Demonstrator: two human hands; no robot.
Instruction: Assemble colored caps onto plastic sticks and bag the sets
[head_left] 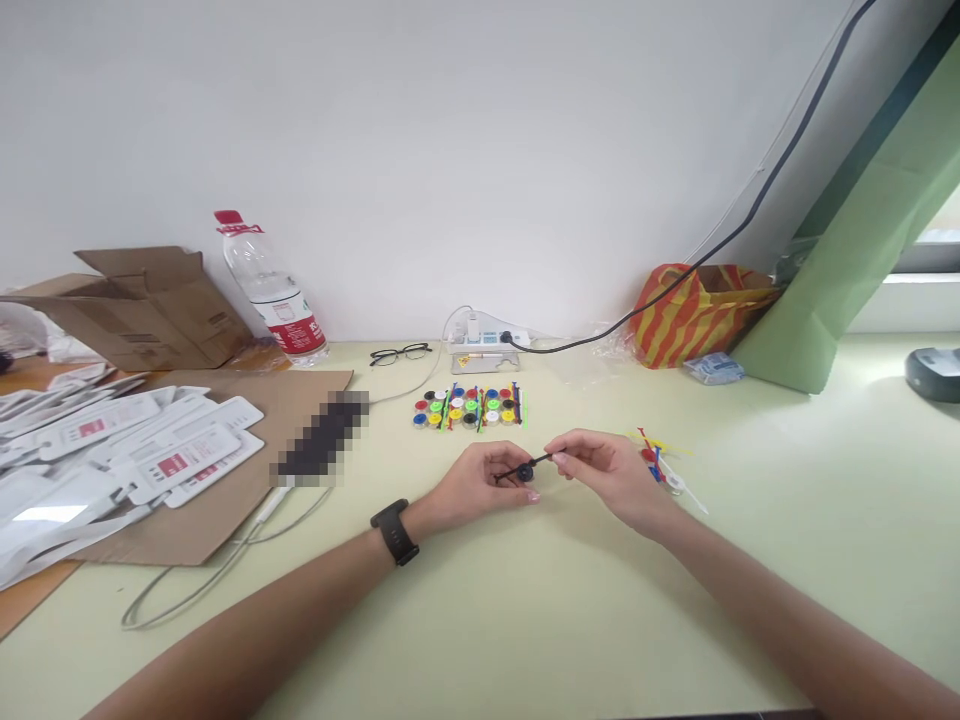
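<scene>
Button between left hand and right hand

Pale green table. Cardboard sheet at left; cardboard box, water bottle upper left. Glasses, power strip, coloured round pieces at centre. Striped bag upper right. White cable lower left.

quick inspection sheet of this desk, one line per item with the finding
surface: pale green table
job's things: black round piece meeting a thin black stick; grid of coloured pieces; loose coloured sticks
clutter: water bottle, cardboard box, glasses, white packets, striped bag
hands: left hand pinches the piece; right hand pinches the stick
cables: black cable at power strip; white cable
surroundings: white wall, green curtain
</scene>
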